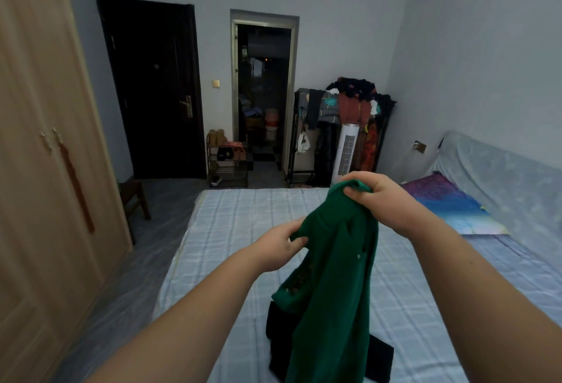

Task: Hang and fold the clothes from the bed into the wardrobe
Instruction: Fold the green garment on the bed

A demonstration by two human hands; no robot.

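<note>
**Above the bed, a green garment held up in both hands**

Over the checked bed point(231, 230), the green garment point(337, 276) hangs lifted. The right hand point(377, 197) grips its top edge, fingers curled round the cloth; the left hand point(281, 246), lower and to the left, pinches a fold. Beneath its hem a black garment point(281, 349) lies on the sheet. The wardrobe point(45, 169) stands closed on the left. Far beyond are a dark door point(155, 87), a shoe rack point(228, 160), a loaded clothes rack point(343, 115) and a white tower fan point(345, 151).
</note>
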